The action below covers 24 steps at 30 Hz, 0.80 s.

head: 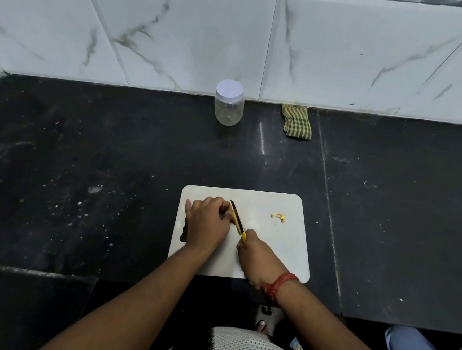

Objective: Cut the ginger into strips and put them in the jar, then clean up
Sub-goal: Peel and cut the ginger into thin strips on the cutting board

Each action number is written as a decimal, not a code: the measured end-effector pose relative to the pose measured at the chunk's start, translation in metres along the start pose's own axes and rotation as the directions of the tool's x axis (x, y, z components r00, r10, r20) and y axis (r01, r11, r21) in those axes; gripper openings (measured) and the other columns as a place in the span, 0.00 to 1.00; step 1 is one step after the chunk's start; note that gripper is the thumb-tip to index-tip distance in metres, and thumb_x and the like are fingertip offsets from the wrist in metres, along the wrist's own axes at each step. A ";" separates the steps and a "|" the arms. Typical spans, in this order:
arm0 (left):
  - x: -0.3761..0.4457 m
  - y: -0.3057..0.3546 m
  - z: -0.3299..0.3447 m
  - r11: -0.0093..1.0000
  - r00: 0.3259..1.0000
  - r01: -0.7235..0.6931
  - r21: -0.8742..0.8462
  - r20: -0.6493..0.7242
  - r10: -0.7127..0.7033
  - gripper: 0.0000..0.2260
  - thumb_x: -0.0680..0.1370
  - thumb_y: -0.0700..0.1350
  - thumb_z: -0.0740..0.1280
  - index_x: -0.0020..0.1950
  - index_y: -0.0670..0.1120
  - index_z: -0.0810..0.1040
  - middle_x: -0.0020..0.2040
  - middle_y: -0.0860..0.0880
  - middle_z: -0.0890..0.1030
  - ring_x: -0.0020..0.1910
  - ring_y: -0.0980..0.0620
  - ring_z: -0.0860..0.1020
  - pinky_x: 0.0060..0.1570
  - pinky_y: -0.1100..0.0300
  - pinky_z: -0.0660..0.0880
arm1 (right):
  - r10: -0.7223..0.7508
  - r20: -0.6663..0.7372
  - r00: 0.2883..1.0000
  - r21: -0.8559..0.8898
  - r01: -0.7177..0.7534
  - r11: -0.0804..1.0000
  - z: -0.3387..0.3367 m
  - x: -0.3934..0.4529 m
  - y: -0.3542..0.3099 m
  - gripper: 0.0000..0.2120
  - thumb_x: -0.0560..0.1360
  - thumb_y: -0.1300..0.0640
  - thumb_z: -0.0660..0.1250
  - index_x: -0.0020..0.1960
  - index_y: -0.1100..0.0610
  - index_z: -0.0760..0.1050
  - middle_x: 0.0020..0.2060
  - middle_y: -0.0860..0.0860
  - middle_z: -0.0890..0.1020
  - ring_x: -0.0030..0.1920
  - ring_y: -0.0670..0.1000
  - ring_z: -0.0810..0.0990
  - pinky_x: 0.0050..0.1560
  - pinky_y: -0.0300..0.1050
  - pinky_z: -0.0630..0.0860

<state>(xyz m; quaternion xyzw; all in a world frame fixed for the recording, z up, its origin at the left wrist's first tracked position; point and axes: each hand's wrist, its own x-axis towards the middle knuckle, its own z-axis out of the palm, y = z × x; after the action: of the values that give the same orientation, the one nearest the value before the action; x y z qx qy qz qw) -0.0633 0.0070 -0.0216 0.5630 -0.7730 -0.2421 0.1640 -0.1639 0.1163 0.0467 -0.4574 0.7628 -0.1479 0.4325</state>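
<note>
Ginger (pixel 231 213) lies on the white cutting board (pixel 279 250), toward its far left part, almost wholly covered by the left hand (pixel 206 222), whose curled fingers pin it down; only a sliver shows beside the knife (pixel 237 217). That blade stands on the ginger, just beside the left fingertips, slanting from the board's far side back toward the right hand (pixel 256 255). The right hand is wrapped around the yellow handle near the board's middle, and a red thread band (pixel 279 285) circles its wrist above the board's near edge. A few cut ginger pieces (pixel 278 217) sit apart toward the board's right edge, with bare board between them and the blade. The board's near edge lies close to the front lip of the black countertop (pixel 100 164). Well beyond the board's far edge, a clear jar (pixel 229 103) with its white lid on stands against the marble-patterned wall tiles (pixel 180 32), and a folded checked cloth (pixel 296 122) lies to the jar's right. Wide dark counter stretches left, right and beyond the board.
</note>
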 end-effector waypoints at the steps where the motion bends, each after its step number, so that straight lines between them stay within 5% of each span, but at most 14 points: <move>1: 0.000 0.000 0.000 1.000 1.000 0.001 -0.001 -0.002 -0.001 0.04 0.80 0.49 0.68 0.52 0.52 0.81 0.51 0.54 0.82 0.57 0.46 0.76 0.77 0.41 0.53 | 0.003 -0.005 1.000 -0.013 -0.003 1.000 0.001 0.003 -0.001 0.02 0.81 0.60 0.54 0.49 0.58 0.62 0.33 0.49 0.69 0.29 0.46 0.68 0.27 0.40 0.62; 24: 0.000 -0.008 0.005 0.995 0.999 -0.005 -0.100 -0.038 0.001 0.04 0.80 0.47 0.69 0.54 0.51 0.81 0.52 0.55 0.83 0.58 0.49 0.75 0.79 0.49 0.45 | 0.006 0.027 1.000 -0.023 -0.006 1.000 0.006 0.011 -0.004 0.02 0.82 0.59 0.52 0.50 0.56 0.61 0.34 0.51 0.71 0.32 0.49 0.70 0.29 0.42 0.62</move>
<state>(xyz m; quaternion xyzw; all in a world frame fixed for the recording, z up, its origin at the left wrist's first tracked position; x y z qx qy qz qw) -0.0598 0.0062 -0.0302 0.5574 -0.7575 -0.2696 0.2070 -0.1595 0.1066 0.0399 -0.4619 0.7600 -0.1319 0.4379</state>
